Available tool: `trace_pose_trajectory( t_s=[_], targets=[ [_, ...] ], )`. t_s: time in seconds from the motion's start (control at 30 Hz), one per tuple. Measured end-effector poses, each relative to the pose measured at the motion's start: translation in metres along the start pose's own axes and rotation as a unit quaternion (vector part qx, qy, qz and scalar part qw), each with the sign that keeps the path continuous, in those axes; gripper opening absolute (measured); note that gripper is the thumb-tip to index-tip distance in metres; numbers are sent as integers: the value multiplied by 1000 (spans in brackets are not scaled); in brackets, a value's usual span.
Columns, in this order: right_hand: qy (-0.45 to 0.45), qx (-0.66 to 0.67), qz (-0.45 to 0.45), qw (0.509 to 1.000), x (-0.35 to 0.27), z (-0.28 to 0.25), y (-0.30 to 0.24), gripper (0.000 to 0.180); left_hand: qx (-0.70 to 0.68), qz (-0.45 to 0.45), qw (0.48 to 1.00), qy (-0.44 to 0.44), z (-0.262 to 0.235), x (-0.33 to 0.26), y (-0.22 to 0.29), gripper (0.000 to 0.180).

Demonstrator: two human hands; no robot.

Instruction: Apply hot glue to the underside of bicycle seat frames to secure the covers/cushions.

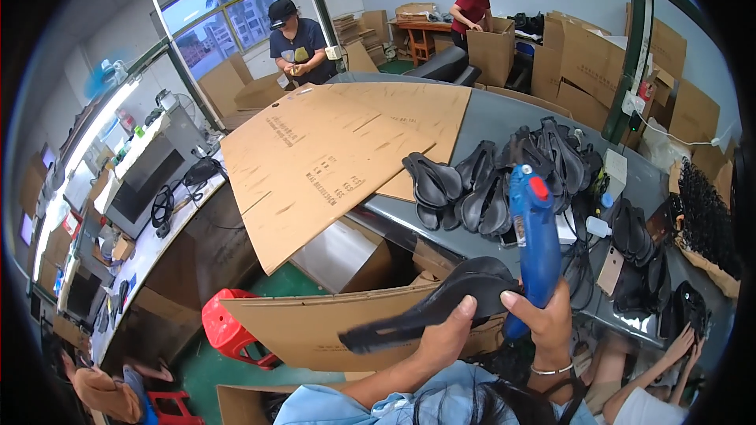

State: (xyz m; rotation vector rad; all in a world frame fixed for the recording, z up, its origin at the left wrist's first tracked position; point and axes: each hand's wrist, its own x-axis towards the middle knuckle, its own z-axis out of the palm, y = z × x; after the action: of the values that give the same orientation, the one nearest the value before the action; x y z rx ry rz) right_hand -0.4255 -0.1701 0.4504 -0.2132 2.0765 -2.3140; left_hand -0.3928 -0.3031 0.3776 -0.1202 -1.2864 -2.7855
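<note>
My left hand (449, 330) grips a black bicycle saddle (457, 295) near its middle, thumb on top. The saddle's long narrow nose points to the lower left and its wide end lies by my right hand. In my right hand (545, 315) is a blue power tool (537, 244) with a red button, held upright with its dark tip upward. My right thumb is close to the saddle's wide end; whether they touch, I cannot tell. A pile of black saddles (488, 197) covers part of the grey table (394, 224) just beyond.
Large cardboard sheets (315, 149) lie across the table on the left. An upright cardboard flap (299, 327) stands before me, beside a red stool (228, 327). On the right are a phone (609, 270), a small white bottle (598, 227) and a co-worker's hands (683, 346). Two people stand beyond the table.
</note>
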Motion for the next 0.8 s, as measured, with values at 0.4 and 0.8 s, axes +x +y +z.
trace_pose_trajectory(
  t_s=[0.4,0.8],
  targets=[
    [-138,-286,-96,943,-16,10,33,59,-100,253,960,66,-7,26,64,58],
    [-182,-340,-150,910,-39,25,36,58,-71,341,922,169,-1,25,62,69]
  ],
)
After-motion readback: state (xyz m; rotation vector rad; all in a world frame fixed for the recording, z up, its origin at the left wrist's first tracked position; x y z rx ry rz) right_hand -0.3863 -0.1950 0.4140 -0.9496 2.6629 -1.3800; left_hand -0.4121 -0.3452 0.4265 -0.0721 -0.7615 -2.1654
